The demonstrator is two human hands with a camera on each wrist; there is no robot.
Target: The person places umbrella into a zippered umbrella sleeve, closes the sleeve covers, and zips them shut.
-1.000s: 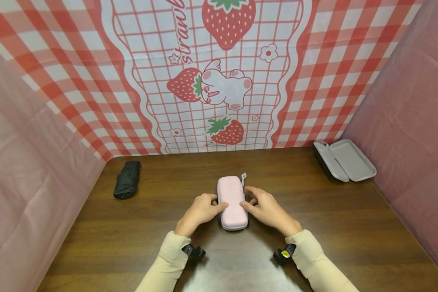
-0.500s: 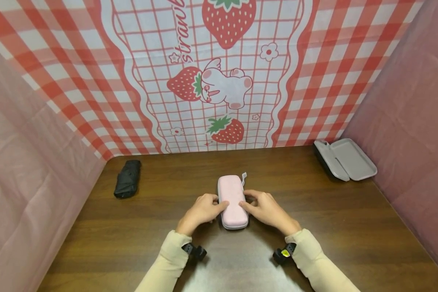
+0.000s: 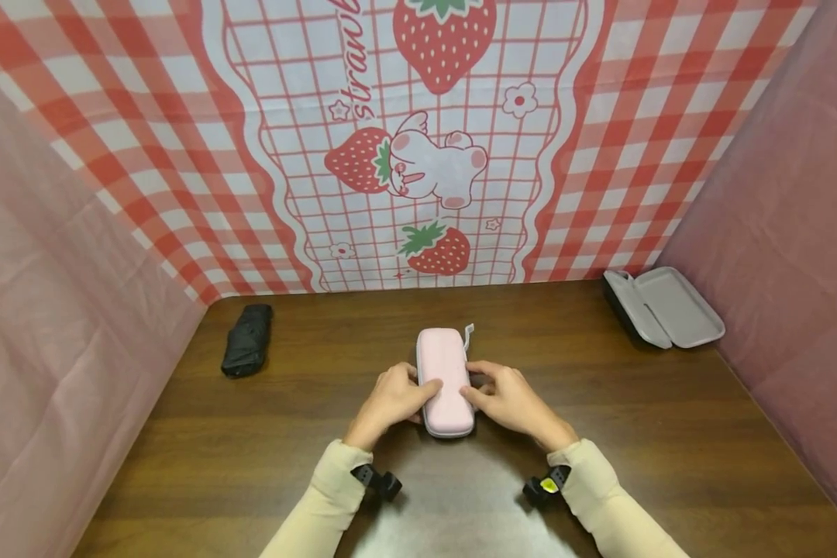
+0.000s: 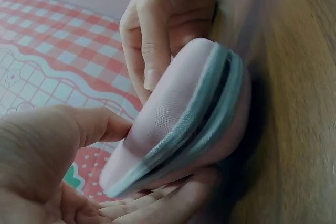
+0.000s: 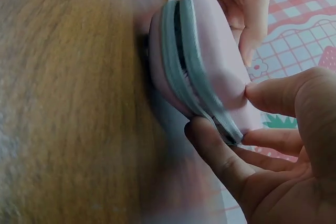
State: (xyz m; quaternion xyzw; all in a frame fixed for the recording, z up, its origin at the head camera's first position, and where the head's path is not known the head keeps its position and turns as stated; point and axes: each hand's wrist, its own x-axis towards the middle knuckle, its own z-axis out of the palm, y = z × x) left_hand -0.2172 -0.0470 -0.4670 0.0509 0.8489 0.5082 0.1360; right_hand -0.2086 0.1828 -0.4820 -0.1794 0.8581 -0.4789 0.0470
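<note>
A pink zip-up hard case [image 3: 445, 376] lies lengthwise at the middle of the table, its pale loop strap [image 3: 469, 335] at the far right corner. My left hand [image 3: 394, 397] holds its left side, thumb on the lid. In the left wrist view the left fingers [image 4: 184, 198] reach beneath the case. My right hand [image 3: 511, 397] grips the opposite side, thumb on top and fingers along the grey zipper edge [image 5: 202, 85]. A dark gap shows between the two zipper bands [image 4: 181, 129] in both wrist views. What is inside cannot be seen.
At the back left of the wooden table [image 3: 321, 333] lies a black bundle [image 3: 247, 341] resembling a folded umbrella. An opened grey-lined case [image 3: 676, 306] sits at the back right. A strawberry-print cloth [image 3: 418, 155] hangs behind, and pink cloths flank both sides.
The left thumb has slid slightly further onto the lid, and the left hand has moved a little forward. The right fingers have drawn in against the case's side. The head view shifts slightly.
</note>
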